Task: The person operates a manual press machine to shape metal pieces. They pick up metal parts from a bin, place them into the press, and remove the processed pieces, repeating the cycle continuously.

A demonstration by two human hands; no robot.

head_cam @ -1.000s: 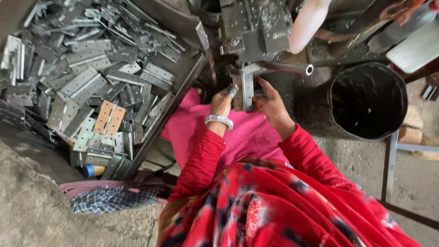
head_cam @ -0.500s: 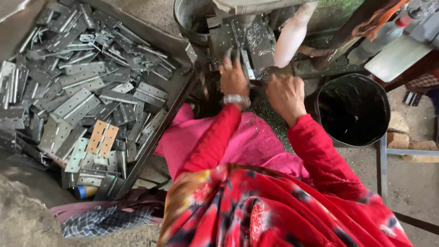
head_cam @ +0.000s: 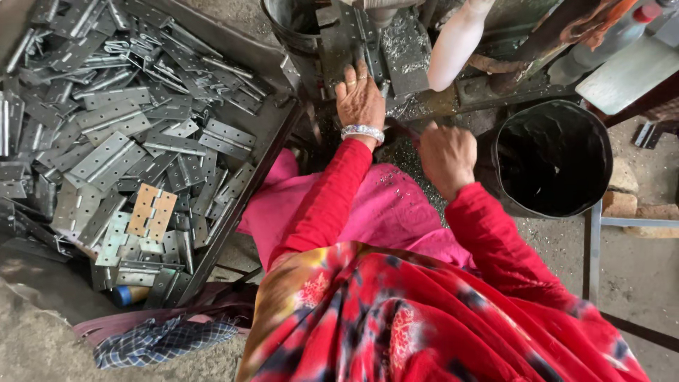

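— At the machine bed (head_cam: 368, 42), where does the left hand (head_cam: 359, 99) sit?
— Flat on the metal, fingers spread and pointing away from the body; a narrow grey piece (head_cam: 384, 88) lies just right of its fingers, long axis running away from the person; the left hand is nearer it.
— And the right hand (head_cam: 445, 155)?
— Curled into a fist beside the black bucket (head_cam: 552, 159); whether it grips anything is hidden.
— The hinges (head_cam: 141, 155)?
— Heaped in the tray (head_cam: 240, 205) at left, well apart.
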